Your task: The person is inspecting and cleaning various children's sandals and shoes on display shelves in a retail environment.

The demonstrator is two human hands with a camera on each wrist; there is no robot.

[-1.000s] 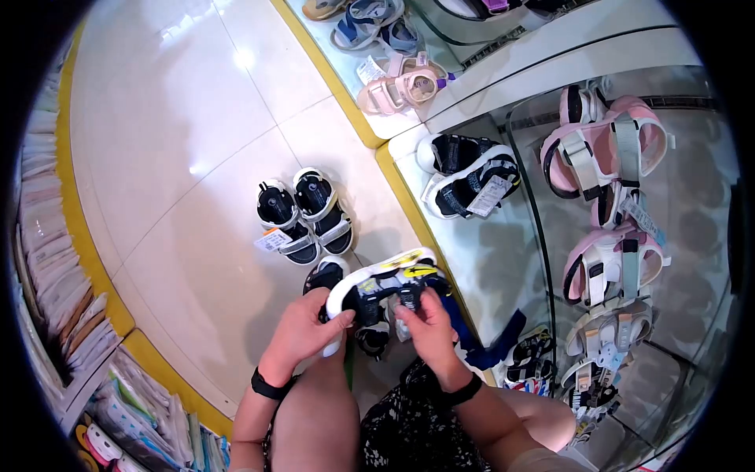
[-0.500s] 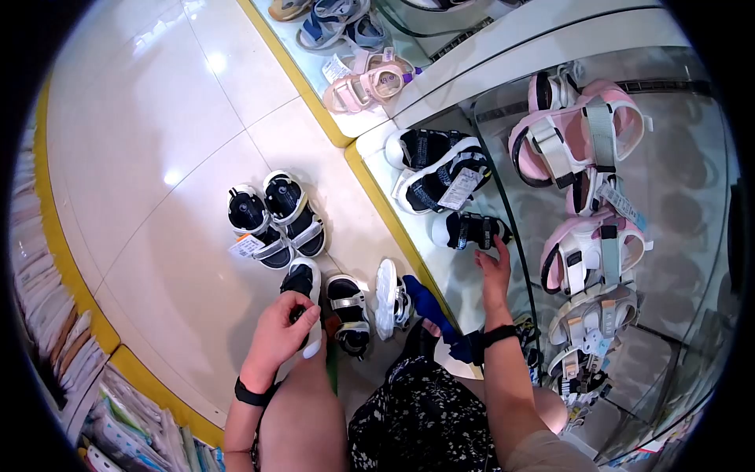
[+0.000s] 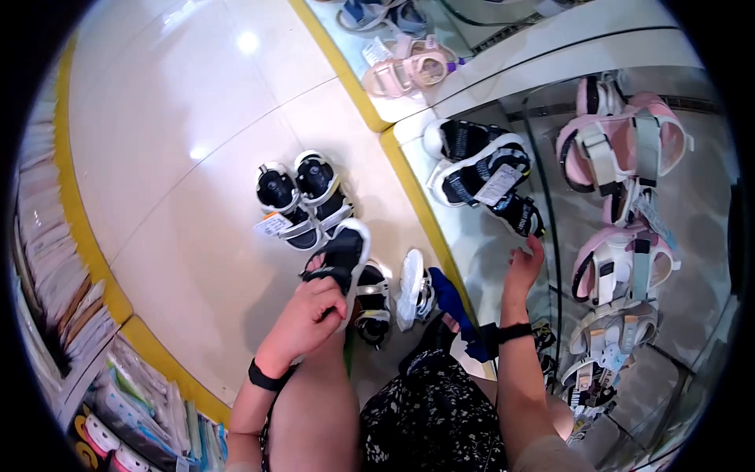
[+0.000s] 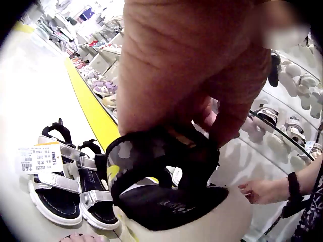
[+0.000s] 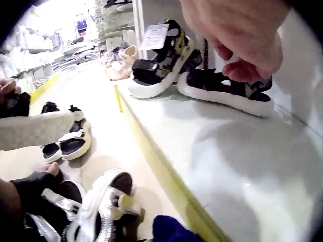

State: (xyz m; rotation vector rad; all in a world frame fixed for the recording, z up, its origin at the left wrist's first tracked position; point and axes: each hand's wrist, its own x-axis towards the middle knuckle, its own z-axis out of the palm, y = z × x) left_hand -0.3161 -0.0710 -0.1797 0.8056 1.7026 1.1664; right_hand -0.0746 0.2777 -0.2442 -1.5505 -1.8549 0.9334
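Note:
My left hand point(image 3: 314, 311) grips a black sandal with a white sole point(image 3: 342, 256) and holds it over the floor. In the left wrist view its fingers curl round the grey camouflage strap point(image 4: 133, 154). My right hand point(image 3: 523, 271) is at the low shelf, fingertips right at the end of another black, white-soled sandal point(image 3: 517, 214). Loosely bent, those fingers overlap that sandal's strap in the right wrist view. Against it lies a tagged sandal point(image 3: 464, 185), with a further black sandal point(image 3: 472, 138) behind. The tagged one leans upward in the right wrist view point(image 5: 161, 70).
A tagged sandal pair point(image 3: 318, 177) stands on the floor ahead. Nearer are a silver-strapped sandal point(image 3: 373, 299), a white-soled sandal on its side point(image 3: 409, 287) and blue cloth point(image 3: 452, 299). Pink sandals point(image 3: 621, 145) line the glass shelf; packaged goods point(image 3: 59, 275) fill the left side.
Both hands were on one sandal; the right hand then set a sandal on the shelf, and it now lies turned against the tagged one. The left hand's sandal has come up and forward.

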